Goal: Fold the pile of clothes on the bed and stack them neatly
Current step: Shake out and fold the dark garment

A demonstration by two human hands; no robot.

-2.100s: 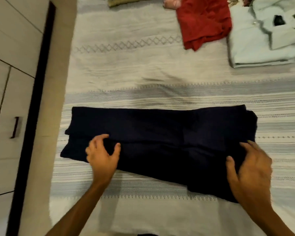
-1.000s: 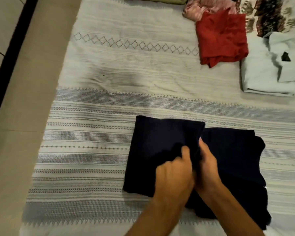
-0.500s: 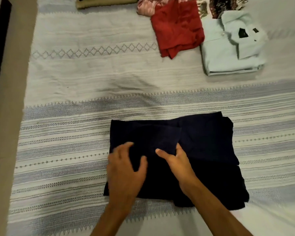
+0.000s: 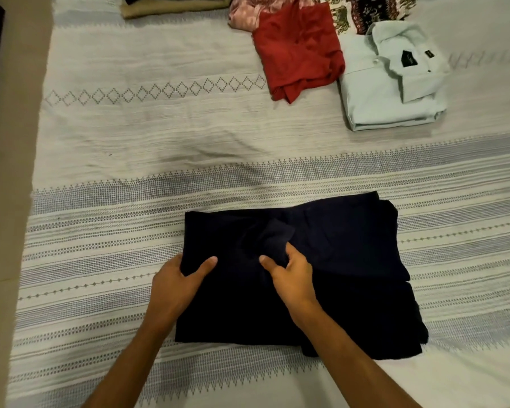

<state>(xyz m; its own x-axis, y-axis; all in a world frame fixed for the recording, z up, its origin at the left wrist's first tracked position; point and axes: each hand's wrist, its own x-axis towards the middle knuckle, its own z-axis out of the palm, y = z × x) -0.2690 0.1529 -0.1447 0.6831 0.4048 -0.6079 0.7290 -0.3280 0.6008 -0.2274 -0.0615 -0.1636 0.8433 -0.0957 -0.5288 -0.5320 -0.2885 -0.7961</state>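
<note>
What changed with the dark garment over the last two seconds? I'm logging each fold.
The navy garment, first a long strip, was folded over from its left end into a compact block. The left hand now grips its left edge and the right hand pinches a bunched fold. The red garment and pale shirt stayed put.

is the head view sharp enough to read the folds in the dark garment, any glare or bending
Head view: warm, dim light, no glare; the navy garment is nearly featureless, only the bunch pinched by the right hand reads; bedspread stripes bow from wide-angle distortion; the white shirt stays sharp.
</note>
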